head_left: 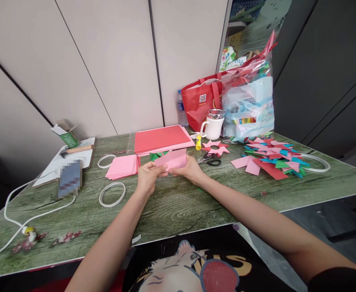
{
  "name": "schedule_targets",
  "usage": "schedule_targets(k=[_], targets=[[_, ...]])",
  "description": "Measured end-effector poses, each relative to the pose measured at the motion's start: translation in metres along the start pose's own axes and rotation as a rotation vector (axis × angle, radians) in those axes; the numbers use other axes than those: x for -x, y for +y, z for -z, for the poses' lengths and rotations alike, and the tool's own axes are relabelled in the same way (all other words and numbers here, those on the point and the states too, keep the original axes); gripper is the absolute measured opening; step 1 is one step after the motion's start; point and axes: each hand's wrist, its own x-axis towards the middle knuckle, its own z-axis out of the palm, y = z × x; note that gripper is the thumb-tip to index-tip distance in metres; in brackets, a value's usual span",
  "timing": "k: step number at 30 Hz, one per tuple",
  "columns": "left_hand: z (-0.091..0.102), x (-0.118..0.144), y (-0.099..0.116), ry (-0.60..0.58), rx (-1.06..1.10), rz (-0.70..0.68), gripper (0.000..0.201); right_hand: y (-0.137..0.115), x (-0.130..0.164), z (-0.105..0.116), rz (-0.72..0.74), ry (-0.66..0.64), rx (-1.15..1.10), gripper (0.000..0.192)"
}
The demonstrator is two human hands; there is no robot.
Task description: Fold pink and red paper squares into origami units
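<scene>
Both hands, left (147,177) and right (190,167), are pinching one pink sheet (171,159) between them; we are folding it (mid-crease, we judge), and pressing the edge flat should come next.

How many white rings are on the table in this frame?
3. One white ring lies left of the pink paper stack, one nearer the table's front edge below it, and a larger one is partly hidden under the folded paper pile at right; more may be hidden.
</scene>
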Motion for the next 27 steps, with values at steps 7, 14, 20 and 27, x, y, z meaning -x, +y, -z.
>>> schedule_targets(k=[7,14,20,27], targets=[[-0.003,0.003,0.006,0.013,-0.004,0.060,0.036,0.003,-0.006,0.003,0.025,0.040,0.115,0.053],[0.000,0.000,0.011,0.049,0.014,0.047,0.036,0.008,-0.010,0.007,0.133,-0.019,0.122,0.056],[0.008,-0.005,0.013,0.037,-0.054,0.023,0.036,0.003,-0.008,0.007,0.078,-0.115,0.131,0.057],[0.011,-0.007,0.015,0.044,-0.117,0.028,0.035,0.003,-0.007,0.009,0.028,-0.179,0.095,0.060]])
